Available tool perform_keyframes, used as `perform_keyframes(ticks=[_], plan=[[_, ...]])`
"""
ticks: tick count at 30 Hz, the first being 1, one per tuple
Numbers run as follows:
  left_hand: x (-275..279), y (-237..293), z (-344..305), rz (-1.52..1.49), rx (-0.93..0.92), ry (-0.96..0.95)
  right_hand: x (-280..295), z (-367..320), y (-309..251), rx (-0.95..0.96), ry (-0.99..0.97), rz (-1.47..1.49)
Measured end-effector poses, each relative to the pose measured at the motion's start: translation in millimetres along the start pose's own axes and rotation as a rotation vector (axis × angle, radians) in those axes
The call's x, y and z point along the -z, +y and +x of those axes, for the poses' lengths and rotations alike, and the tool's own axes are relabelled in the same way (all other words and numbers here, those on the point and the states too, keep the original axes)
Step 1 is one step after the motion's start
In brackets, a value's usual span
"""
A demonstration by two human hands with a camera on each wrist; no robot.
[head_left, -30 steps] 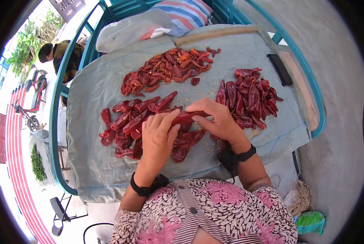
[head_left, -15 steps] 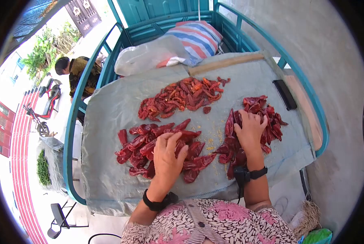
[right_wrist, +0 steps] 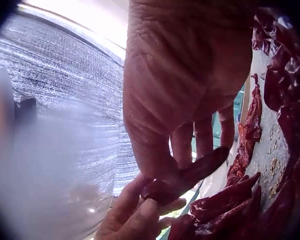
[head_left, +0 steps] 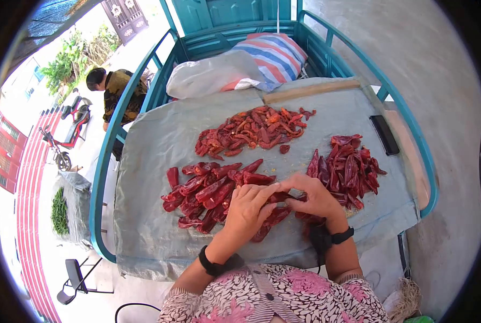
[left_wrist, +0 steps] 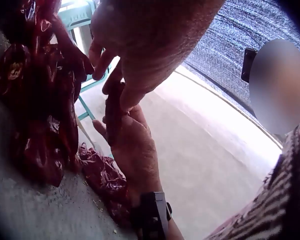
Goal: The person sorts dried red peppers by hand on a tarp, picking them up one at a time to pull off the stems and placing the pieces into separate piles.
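Between both hands, above the cloth, a dried red chili pepper (right_wrist: 200, 170) is held. My left hand (head_left: 246, 212) pinches one end of it, as the right wrist view shows from below. My right hand (head_left: 318, 199) grips the pepper from the other side, its fingers along the pod in the right wrist view. From above, the fingers hide most of it. Just left of and under the left hand lies a pile of large glossy red peppers (head_left: 208, 188). Beyond the right hand sits another pile of darker, wrinkled peppers (head_left: 351, 169).
Smaller orange-red dried chilies (head_left: 256, 129) lie at the back of the grey cloth (head_left: 149, 145). A black phone (head_left: 384, 134) rests at the right edge. Teal rails (head_left: 101, 188) flank the cart bed, with a striped sack (head_left: 278, 56) behind. Another person (head_left: 122, 94) stands beyond the left rail.
Half a second ago the right hand was over the right pile and the left over the left pile. Now both have come together on a pepper. The head view has shifted slightly.
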State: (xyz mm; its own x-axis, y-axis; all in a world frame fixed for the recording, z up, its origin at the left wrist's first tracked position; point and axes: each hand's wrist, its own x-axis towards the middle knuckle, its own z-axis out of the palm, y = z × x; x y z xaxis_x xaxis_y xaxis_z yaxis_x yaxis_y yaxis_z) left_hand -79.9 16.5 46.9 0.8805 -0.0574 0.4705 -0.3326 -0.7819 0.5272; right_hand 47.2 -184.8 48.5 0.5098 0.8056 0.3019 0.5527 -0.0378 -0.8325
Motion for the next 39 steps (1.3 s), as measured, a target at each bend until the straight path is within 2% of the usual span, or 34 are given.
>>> perform_keyframes(ticks=[1, 4, 8, 11, 17, 20, 23, 26, 29, 32, 35, 38, 39], plan=[[2, 2, 0, 0.011, 0.033, 0.029, 1, 0, -1, -0.073, -0.018, 0.051], [5, 2, -2, 0.068, 0.135, 0.137, 1, 0, 20, 0.027, 0.354, -0.443], [9, -2, 1, 0.199, 0.174, 0.378, 12, -7, 46, -0.230, 0.637, -0.945], [9, -9, -3, 0.277, 0.291, 0.269, 12, -20, 60, -0.378, 0.524, -1.140], [1, -8, -3, 0.202, 0.280, 0.213, 11, -16, 56, -0.396, 0.322, -1.003], [0, -6, -3, 0.183, 0.243, 0.173, 13, -16, 55, -0.443, 0.325, -0.878], [-1, -7, -5, 0.162, 0.199, 0.133, 8, -14, 55, -0.410, 0.359, -0.862], [-4, -5, -6, 0.140, 0.180, 0.128, 5, -14, 55, -0.340, 0.317, -0.985], [-3, -1, -5, 0.127, 0.170, 0.139, 7, -11, 47, -0.297, 0.213, -0.839], [-3, 0, -4, 0.119, 0.131, 0.148, 4, -3, 43, -0.248, 0.295, -0.776], [-4, -1, -5, 0.118, 0.084, 0.152, 6, 8, 17, -0.005, 0.570, -0.538], [-5, 2, -2, 0.094, 0.050, 0.152, 5, 2, 13, 0.035, 0.521, -0.196], [-6, 3, -1, 0.091, 0.036, 0.150, 4, -2, 16, -0.032, 0.439, -0.096]])
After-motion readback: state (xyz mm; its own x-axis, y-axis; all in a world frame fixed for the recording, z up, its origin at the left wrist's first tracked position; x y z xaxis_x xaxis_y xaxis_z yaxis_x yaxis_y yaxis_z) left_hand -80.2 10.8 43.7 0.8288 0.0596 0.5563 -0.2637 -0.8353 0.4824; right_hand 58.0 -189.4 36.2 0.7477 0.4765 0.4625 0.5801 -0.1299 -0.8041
